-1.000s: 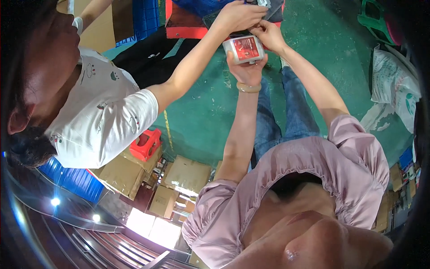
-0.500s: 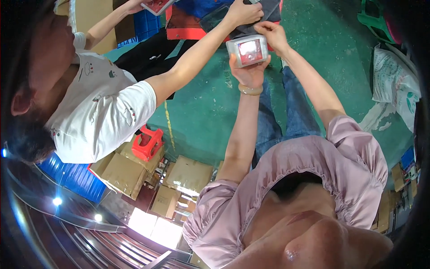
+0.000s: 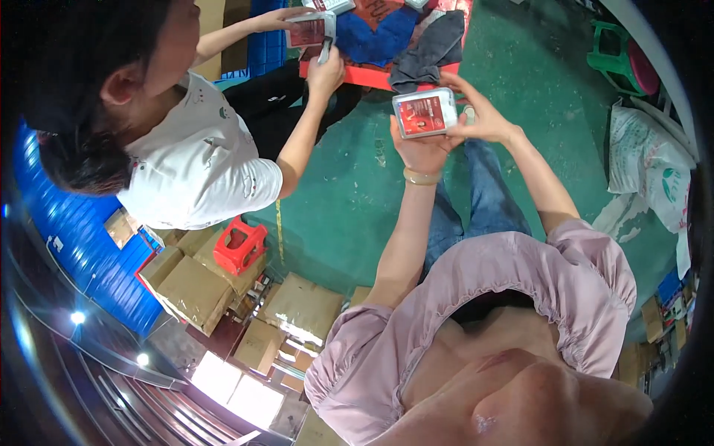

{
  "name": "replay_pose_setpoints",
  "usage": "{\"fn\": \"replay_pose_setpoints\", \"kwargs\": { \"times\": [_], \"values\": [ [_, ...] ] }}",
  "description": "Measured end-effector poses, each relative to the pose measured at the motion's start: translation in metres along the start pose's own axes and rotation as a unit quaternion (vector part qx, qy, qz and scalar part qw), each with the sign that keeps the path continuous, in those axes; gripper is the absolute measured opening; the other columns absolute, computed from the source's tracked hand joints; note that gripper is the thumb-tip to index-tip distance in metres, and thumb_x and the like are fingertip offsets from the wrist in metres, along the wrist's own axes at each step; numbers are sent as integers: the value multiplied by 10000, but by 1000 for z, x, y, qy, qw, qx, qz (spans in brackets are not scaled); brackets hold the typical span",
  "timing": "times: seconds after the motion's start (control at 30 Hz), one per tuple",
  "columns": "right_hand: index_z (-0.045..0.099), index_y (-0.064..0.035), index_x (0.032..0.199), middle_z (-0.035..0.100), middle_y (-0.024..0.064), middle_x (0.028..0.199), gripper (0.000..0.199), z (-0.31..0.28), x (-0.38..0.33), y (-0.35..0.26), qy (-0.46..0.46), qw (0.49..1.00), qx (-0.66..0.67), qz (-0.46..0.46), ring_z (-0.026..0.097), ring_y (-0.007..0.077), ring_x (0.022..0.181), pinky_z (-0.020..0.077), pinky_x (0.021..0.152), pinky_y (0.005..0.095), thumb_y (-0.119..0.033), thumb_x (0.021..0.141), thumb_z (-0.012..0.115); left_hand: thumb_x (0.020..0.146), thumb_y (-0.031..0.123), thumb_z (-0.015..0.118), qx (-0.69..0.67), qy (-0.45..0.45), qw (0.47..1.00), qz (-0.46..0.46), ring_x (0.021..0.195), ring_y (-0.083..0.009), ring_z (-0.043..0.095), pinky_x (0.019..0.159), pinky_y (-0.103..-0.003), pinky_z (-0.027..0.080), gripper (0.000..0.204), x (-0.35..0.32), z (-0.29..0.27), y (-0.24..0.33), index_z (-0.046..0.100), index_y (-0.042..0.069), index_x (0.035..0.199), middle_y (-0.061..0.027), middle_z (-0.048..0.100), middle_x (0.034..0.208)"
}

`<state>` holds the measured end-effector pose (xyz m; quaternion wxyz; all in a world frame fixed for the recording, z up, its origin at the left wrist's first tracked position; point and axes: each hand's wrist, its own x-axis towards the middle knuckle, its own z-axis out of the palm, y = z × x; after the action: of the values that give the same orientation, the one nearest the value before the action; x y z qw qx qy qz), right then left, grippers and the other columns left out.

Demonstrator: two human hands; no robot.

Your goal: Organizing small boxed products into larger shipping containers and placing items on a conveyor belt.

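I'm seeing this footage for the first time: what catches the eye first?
The small red-and-white packet, held up near the top centre between the left hand and right hand, stands out against the green floor. To the left, a co-worker in a white shirt handles a similar packet, and brown cartons crowd the lower left.

Green floor point(image 3: 349, 201) carries it all. Red plastic stool point(image 3: 239, 247) sits on it, taped cardboard boxes point(image 3: 195, 291) packed right against the stool. Well away from the stool, a green stool point(image 3: 611, 58) and a white sack point(image 3: 645, 160).
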<state>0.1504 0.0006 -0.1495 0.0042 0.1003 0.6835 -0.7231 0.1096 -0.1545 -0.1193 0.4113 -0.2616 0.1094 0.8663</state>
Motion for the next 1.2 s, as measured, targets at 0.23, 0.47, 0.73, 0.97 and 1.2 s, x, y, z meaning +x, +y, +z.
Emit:
{"fn": "replay_pose_setpoints", "kwargs": {
  "times": [0.23, 0.47, 0.73, 0.97, 1.2],
  "values": [
    [379, -40, 1264, 445, 150, 1227, 808, -52, -22, -36, 50, 976, -205, -61, 479, 278, 1123, 393, 943, 354, -190, 576, 774, 774, 614, 486, 172, 63, 983, -24, 1088, -363, 482, 893, -509, 407, 710, 33, 29, -20, 415, 115, 1273, -145, 475, 1232],
    [385, -16, 1227, 478, 145, 1161, 789, -96, -73, -28, 280, 917, -275, 77, 503, 265, 1080, 409, 917, 342, -179, 568, 788, 541, 609, 740, 754, 318, 520, 245, 1173, -367, 406, 954, -438, 363, 1092, 185, 121, 28, 236, 62, 1341, -235, 373, 1255],
    [379, -22, 1237, 491, 136, 1146, 786, -95, -120, -21, 294, 918, -236, 127, 522, 240, 1038, 427, 880, 340, -169, 586, 795, 540, 490, 789, 746, 459, 469, 114, 1234, -321, 387, 996, -405, 346, 1119, 243, 138, 15, 183, 33, 1362, -209, 338, 1359],
    [369, -34, 1258, 508, 116, 1144, 803, -106, -127, -42, 372, 901, -198, 97, 531, 208, 1019, 435, 866, 327, -147, 591, 803, 575, 22, 755, 667, -83, 655, 344, 1160, -278, 427, 973, -400, 381, 913, 124, 132, -16, 206, 53, 1304, -163, 350, 1283],
    [374, -36, 1259, 506, 106, 1137, 799, -113, -124, -99, 354, 913, -201, 42, 526, 199, 1016, 435, 865, 326, -152, 594, 802, 563, -64, 729, 623, -198, 620, 434, 1205, -261, 393, 984, -378, 382, 941, 30, 190, -36, 179, 69, 1314, -137, 324, 1311]
  ]
}}
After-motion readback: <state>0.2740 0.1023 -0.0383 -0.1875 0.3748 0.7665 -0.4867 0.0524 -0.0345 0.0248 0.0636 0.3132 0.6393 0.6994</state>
